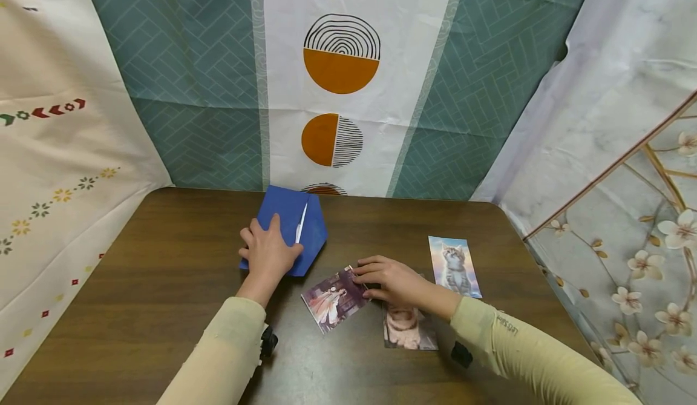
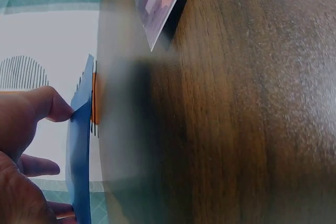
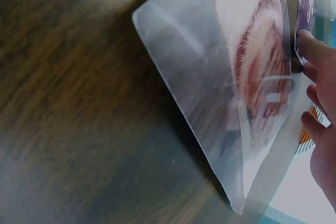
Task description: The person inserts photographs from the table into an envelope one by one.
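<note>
My left hand (image 1: 269, 249) holds a blue envelope (image 1: 316, 226) near the back of the table, fingers spread over it. A narrow white strip shows along its flap. In the left wrist view the envelope (image 2: 80, 156) appears edge-on, with the thumb at its flap and other fingers at its lower end. At the middle of the table my right hand (image 1: 394, 281) pinches the upper right corner of a purple picture card (image 1: 333, 302) showing a figure in a pale pink dress. In the right wrist view the thumb meets the edge of this card (image 3: 305, 9).
Under my right forearm lies a picture card of a pinkish-brown furry animal (image 1: 403, 329). A kitten card (image 1: 454, 266) lies farther right on the brown wooden table (image 1: 179, 308). Patterned cloths (image 1: 207, 78) hang behind and along both sides.
</note>
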